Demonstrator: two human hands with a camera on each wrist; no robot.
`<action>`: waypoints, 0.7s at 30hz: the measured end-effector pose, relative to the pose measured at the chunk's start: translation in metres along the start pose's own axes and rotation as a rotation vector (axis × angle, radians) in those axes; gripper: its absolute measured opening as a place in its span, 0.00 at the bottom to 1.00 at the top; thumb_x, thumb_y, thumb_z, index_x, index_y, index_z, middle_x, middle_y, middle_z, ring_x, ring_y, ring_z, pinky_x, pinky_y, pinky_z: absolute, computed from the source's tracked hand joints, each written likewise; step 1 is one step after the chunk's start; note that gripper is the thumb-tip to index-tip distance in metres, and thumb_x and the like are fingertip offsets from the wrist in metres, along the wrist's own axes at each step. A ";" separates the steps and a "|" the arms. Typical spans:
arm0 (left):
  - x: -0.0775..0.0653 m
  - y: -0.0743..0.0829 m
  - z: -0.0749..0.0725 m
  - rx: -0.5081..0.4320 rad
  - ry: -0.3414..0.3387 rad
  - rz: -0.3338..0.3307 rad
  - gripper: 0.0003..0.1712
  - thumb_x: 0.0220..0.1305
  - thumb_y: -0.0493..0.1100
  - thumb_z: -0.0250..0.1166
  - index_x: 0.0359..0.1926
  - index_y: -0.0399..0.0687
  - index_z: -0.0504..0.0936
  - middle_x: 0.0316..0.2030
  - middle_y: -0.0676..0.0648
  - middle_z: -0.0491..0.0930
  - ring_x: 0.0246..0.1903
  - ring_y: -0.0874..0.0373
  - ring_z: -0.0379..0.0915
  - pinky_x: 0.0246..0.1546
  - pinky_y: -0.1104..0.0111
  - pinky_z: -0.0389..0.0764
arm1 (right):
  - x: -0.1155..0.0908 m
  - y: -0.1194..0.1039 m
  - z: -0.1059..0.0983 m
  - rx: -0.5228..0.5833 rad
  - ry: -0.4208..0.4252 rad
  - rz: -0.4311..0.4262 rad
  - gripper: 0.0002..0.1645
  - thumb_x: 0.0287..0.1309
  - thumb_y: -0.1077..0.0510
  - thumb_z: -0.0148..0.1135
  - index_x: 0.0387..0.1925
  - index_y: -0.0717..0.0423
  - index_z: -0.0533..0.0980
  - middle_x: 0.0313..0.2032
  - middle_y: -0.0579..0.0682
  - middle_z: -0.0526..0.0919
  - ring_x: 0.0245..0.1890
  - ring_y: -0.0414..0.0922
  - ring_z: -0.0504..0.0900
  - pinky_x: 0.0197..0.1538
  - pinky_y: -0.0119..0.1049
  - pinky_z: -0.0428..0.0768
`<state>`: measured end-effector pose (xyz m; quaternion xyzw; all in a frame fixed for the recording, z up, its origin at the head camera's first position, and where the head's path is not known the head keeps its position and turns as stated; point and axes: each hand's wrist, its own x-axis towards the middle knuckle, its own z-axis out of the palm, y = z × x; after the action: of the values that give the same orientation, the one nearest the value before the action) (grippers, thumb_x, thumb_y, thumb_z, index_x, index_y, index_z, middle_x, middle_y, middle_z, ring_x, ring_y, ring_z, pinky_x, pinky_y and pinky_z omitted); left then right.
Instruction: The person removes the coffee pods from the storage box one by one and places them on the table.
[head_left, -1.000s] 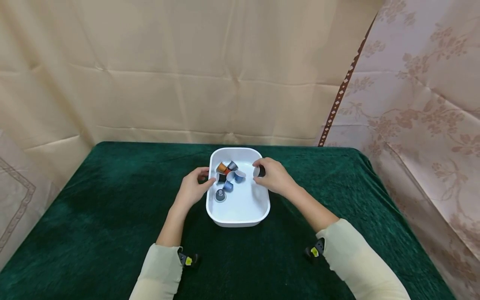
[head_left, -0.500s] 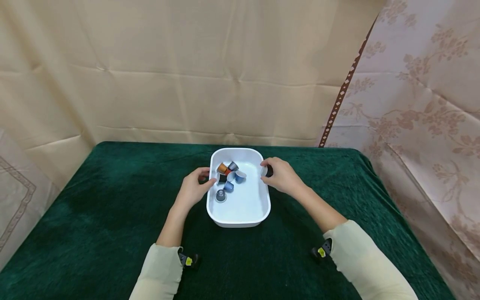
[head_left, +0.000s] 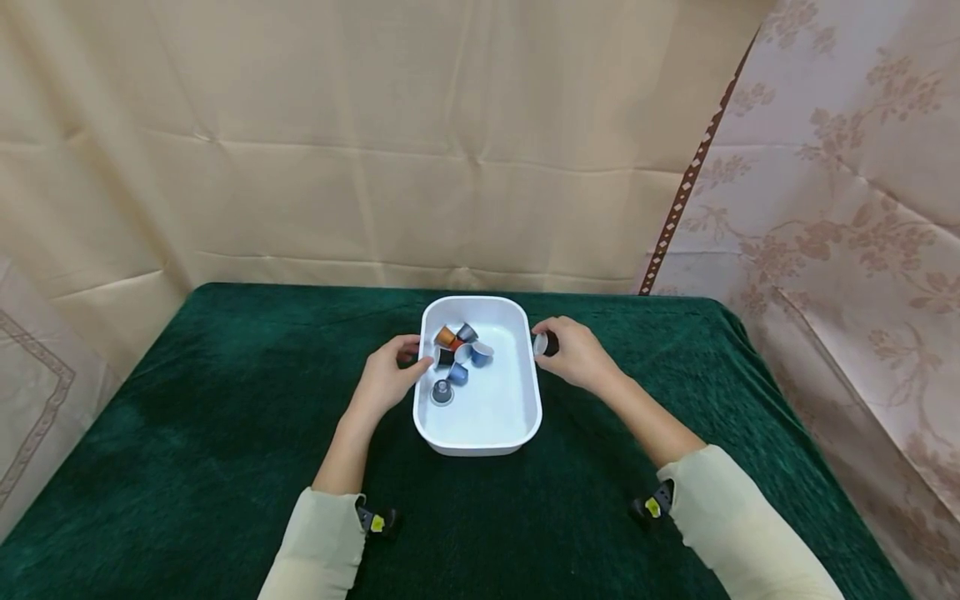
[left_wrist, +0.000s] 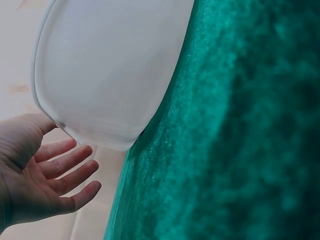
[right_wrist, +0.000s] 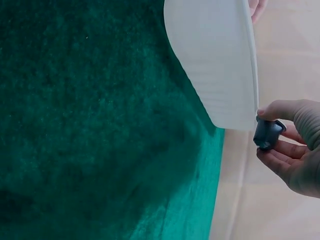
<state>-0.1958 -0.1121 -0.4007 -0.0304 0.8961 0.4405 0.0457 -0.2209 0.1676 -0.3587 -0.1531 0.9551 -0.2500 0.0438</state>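
A white tray (head_left: 491, 417) on the green cloth holds several coffee capsules in its left half: an orange one (head_left: 445, 336), a blue one (head_left: 458, 374), a grey one (head_left: 442, 392) and others, some tipped over. My left hand (head_left: 386, 379) holds the tray's left rim, thumb over the edge and the loosely bent fingers (left_wrist: 75, 177) outside. Just beyond the right rim, my right hand (head_left: 576, 357) pinches a dark coffee capsule (right_wrist: 267, 134) between thumb and fingers, its pale lid facing the tray.
Dark green velvet cloth (head_left: 262, 417) covers the table all around the tray. A beige curtain (head_left: 405, 150) hangs behind the far edge, and a floral cloth (head_left: 847, 250) hangs at the right.
My right hand has moved right with the dark capsule, from over the tray's right side to outside its rim. The left hand and the tray stay in place.
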 end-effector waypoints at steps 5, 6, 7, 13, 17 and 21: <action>0.000 0.001 0.000 -0.002 0.000 0.000 0.28 0.63 0.50 0.60 0.62 0.50 0.68 0.55 0.43 0.73 0.56 0.47 0.68 0.53 0.55 0.76 | 0.000 0.003 0.000 0.000 -0.016 0.006 0.24 0.55 0.59 0.63 0.54 0.60 0.72 0.49 0.59 0.77 0.45 0.51 0.76 0.49 0.45 0.80; 0.000 0.001 -0.001 -0.002 -0.001 0.001 0.28 0.63 0.50 0.60 0.62 0.50 0.68 0.55 0.43 0.74 0.56 0.47 0.68 0.53 0.55 0.76 | 0.000 0.004 0.000 0.000 -0.017 0.008 0.24 0.55 0.59 0.63 0.54 0.60 0.72 0.48 0.59 0.76 0.45 0.51 0.76 0.48 0.45 0.80; 0.000 0.001 -0.001 -0.001 -0.001 0.002 0.28 0.63 0.50 0.60 0.62 0.50 0.68 0.55 0.43 0.73 0.56 0.47 0.68 0.53 0.54 0.76 | 0.000 0.005 0.001 0.000 -0.019 0.010 0.24 0.55 0.59 0.63 0.54 0.60 0.72 0.48 0.59 0.76 0.45 0.51 0.76 0.48 0.45 0.80; 0.000 0.001 -0.002 -0.004 -0.002 0.003 0.28 0.63 0.50 0.60 0.62 0.50 0.68 0.55 0.43 0.74 0.56 0.47 0.68 0.53 0.54 0.76 | 0.001 0.016 0.005 -0.020 -0.026 0.019 0.25 0.54 0.59 0.63 0.54 0.61 0.73 0.47 0.60 0.77 0.45 0.52 0.77 0.47 0.46 0.80; 0.001 0.001 -0.001 -0.007 -0.001 0.002 0.28 0.63 0.50 0.60 0.62 0.50 0.68 0.55 0.43 0.74 0.56 0.47 0.68 0.53 0.54 0.76 | 0.003 0.021 0.008 -0.019 -0.027 0.015 0.25 0.54 0.59 0.63 0.54 0.60 0.73 0.47 0.59 0.77 0.45 0.52 0.77 0.48 0.46 0.80; 0.001 0.000 -0.001 -0.005 0.000 0.003 0.28 0.63 0.49 0.60 0.62 0.50 0.68 0.55 0.43 0.74 0.56 0.48 0.68 0.52 0.55 0.76 | 0.004 0.027 0.010 -0.010 -0.026 0.001 0.24 0.54 0.59 0.63 0.54 0.59 0.72 0.47 0.59 0.77 0.46 0.52 0.77 0.48 0.47 0.80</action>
<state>-0.1965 -0.1132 -0.3997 -0.0291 0.8950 0.4428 0.0450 -0.2308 0.1840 -0.3811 -0.1559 0.9557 -0.2435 0.0556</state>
